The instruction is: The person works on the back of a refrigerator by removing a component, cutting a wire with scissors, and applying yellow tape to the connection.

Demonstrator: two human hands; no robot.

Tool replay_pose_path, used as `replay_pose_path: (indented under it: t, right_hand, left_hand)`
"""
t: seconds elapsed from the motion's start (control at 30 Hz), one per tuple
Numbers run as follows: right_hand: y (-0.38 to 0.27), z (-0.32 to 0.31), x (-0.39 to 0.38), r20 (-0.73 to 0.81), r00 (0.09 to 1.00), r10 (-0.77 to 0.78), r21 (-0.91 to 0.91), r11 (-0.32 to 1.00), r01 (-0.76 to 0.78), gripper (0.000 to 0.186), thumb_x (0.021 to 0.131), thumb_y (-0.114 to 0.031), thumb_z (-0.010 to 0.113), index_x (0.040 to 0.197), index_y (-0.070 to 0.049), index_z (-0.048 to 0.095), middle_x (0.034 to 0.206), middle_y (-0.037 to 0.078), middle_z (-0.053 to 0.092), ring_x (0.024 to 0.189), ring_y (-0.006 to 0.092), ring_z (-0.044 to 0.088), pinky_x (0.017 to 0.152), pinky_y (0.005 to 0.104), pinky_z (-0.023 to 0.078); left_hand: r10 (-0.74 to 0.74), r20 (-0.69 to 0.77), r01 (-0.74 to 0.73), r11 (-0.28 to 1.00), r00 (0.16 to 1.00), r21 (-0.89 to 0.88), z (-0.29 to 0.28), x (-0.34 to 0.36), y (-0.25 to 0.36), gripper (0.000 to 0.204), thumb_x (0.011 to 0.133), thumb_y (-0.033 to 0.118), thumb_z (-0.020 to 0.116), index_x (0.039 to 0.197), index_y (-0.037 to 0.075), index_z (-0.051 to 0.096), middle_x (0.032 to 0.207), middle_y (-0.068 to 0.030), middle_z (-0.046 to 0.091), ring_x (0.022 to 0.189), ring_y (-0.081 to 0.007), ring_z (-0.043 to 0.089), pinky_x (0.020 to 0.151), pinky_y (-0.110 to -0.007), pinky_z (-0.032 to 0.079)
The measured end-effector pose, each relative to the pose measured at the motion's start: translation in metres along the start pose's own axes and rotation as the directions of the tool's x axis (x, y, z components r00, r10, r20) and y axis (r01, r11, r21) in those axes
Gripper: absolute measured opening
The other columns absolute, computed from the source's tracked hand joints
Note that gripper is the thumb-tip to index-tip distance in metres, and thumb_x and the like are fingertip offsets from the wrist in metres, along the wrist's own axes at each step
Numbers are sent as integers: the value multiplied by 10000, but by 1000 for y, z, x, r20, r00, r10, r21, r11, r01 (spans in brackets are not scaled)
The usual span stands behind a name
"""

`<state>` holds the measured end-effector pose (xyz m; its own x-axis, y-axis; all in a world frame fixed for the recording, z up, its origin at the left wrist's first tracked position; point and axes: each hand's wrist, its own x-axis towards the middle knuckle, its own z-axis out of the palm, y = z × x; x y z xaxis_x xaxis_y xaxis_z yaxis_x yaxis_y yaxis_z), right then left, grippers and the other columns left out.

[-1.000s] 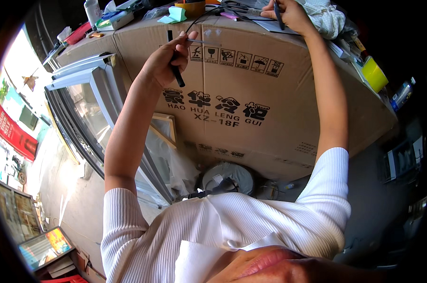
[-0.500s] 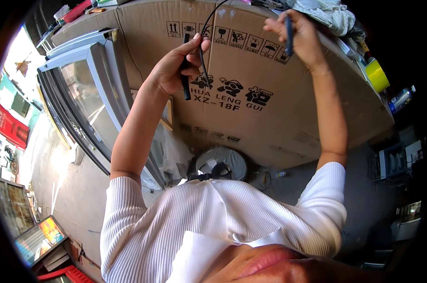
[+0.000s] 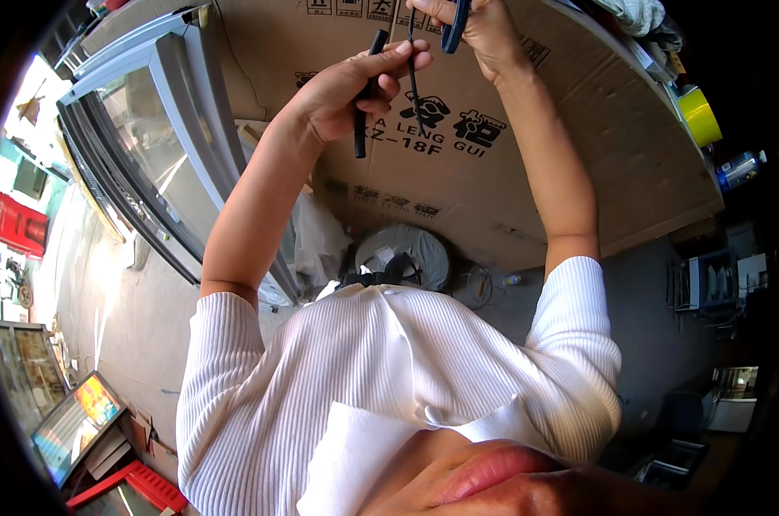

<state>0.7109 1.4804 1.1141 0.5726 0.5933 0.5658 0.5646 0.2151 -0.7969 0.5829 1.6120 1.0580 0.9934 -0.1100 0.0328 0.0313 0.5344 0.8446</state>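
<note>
My left hand [image 3: 342,95] is closed around a short black rod-like piece [image 3: 360,133]. Its thumb and forefinger also pinch a thin black cable [image 3: 414,84], whose loose end hangs down over the cardboard. At the upper edge, my right hand [image 3: 492,43] grips a dark blue handled tool [image 3: 455,30], partly cut off, so its kind cannot be told. My right fingertips come close to the upper part of the cable; whether they touch it is unclear.
A large cardboard sheet [image 3: 578,172] spreads out beneath both hands. Glass-panelled grey frames [image 3: 161,103] lean at the left. Yellow tape [image 3: 700,117] and a plastic bottle [image 3: 740,169] sit by the right edge. Below stands a round plastic-covered thing [image 3: 424,249].
My right hand has swung left with the tool, up close to my left hand. The left hand, still holding the black piece and cable, has shifted slightly right and up.
</note>
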Motion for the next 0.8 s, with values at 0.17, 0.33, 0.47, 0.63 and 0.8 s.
replay_pose_path:
  t: [0.17,0.33,0.47,0.63,0.8]
  right_hand:
    - [11,5,2,-42,998,-51,55,997,53,240,801,-119,729,725,-102,502,629,-43,516,577,46,485,541,188,406]
    - [-14,-6,-28,183,981,65,-196,980,-29,173,838,-149,676,796,-75,526,674,-41,539,606,49,499,570,212,431]
    - [-12,-29,-65,496,844,201,-152,978,-144,236,918,-276,584,958,-45,566,748,-56,519,709,39,498,674,215,435]
    - [-14,-46,-98,673,632,384,-214,919,-330,460,919,-456,521,1071,-23,561,775,-19,515,760,70,521,721,211,438]
    - [-17,-46,-99,640,552,535,-324,839,-437,545,915,-535,475,1006,-7,572,755,-8,537,688,80,524,642,208,436]
  left_hand:
    - [-29,6,29,999,1000,39,-14,-21,-9,235,951,265,538,1100,92,592,935,86,632,568,48,406,393,-100,266]
    - [-6,-38,5,1000,999,-28,-29,-32,-12,199,936,289,563,1009,106,586,858,98,613,568,35,403,392,-102,250]
    - [53,-123,-59,997,991,-42,-38,-36,-13,187,933,295,568,959,110,581,815,85,621,597,8,446,394,-114,269]
    - [74,-141,-82,995,987,-49,-43,-43,-12,190,920,271,589,1009,104,585,838,71,625,676,-22,509,419,-132,310]
    - [66,-156,-79,994,985,-75,-46,-46,-11,234,908,237,605,1086,84,591,844,62,598,707,-12,526,429,-139,326]
